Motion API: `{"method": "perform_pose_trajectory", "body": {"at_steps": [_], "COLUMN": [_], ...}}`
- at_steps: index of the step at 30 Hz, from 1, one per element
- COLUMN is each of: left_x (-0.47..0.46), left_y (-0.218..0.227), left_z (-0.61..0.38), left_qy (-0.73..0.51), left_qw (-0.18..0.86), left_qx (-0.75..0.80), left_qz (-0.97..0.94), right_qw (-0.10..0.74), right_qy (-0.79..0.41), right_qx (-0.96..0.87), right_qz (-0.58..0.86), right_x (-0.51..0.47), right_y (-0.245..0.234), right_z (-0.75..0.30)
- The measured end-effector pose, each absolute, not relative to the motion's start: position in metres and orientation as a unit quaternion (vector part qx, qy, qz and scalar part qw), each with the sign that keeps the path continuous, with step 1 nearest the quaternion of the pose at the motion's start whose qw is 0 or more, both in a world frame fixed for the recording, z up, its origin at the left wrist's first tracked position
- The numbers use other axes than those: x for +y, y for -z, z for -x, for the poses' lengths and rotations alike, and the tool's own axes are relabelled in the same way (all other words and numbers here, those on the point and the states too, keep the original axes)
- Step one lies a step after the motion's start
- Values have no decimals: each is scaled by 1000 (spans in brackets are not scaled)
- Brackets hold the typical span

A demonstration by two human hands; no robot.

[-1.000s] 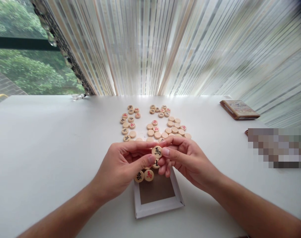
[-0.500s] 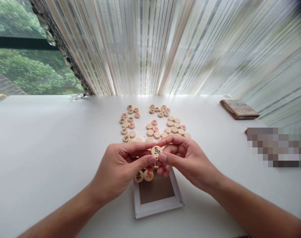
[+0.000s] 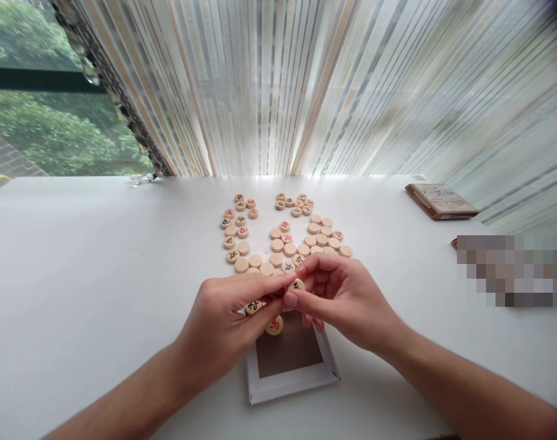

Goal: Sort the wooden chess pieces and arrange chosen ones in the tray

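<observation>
Over the near part of a white-rimmed box tray, my two hands meet at the fingertips. My right hand is closed on a round wooden Chinese chess piece, pinched between thumb and fingers, its black character partly covered. My left hand is closed as well, its fingertips pressed against the same piece. In the gap of the left hand shows another black-marked piece; whether it is held I cannot tell. Just below the left thumb is a red-marked piece at the tray.
Beyond the hands, many loose chess pieces lie spread on the white table, some face down. A brown flat box lies at the far right, with a blurred-out object nearer. A striped string curtain hangs behind.
The piece with the black horse character no longer shows between my fingertips; a differently marked face shows there. My left hand has shifted slightly right, its thumb now covering part of the tray's pieces.
</observation>
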State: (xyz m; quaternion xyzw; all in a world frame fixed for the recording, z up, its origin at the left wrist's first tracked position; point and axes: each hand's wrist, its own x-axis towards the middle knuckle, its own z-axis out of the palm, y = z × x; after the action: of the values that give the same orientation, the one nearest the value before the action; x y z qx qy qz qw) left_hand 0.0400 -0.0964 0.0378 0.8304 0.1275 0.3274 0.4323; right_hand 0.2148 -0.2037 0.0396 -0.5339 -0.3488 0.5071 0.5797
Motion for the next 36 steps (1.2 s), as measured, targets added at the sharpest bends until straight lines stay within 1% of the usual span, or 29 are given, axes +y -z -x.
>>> {"method": "perform_pose_trajectory", "body": {"at_steps": [4,8,14,22,30,33,36], "left_x": [-95,-96,-97,-95,-97,-98,-98], "left_y": [-37,-40,-42,-41,-44,-44,-44], "left_z": [-40,-40,-41,-43,-43,-42,-43], "left_qy": [-331,-325,-316,-300,-286,-283,-294], "left_qw": [418,431,505,595,658,658,633], "left_qx": [101,104,119,138,139,140,143], "left_qz": [-840,-835,-794,-733,-683,-683,-702], "right_qw": [578,583,588,607,604,601,602], "right_qy": [-520,-526,-535,-570,-597,-607,-605], "right_qx": [-345,-356,-383,-367,-349,-337,-318], "right_qz": [525,507,471,416,395,396,412], "right_x": [-204,-204,-204,-203,-203,-202,-202], "right_y": [-40,-43,-47,-40,-40,-43,-44], "right_z": [-214,-213,-216,-219,-219,-218,-217]}}
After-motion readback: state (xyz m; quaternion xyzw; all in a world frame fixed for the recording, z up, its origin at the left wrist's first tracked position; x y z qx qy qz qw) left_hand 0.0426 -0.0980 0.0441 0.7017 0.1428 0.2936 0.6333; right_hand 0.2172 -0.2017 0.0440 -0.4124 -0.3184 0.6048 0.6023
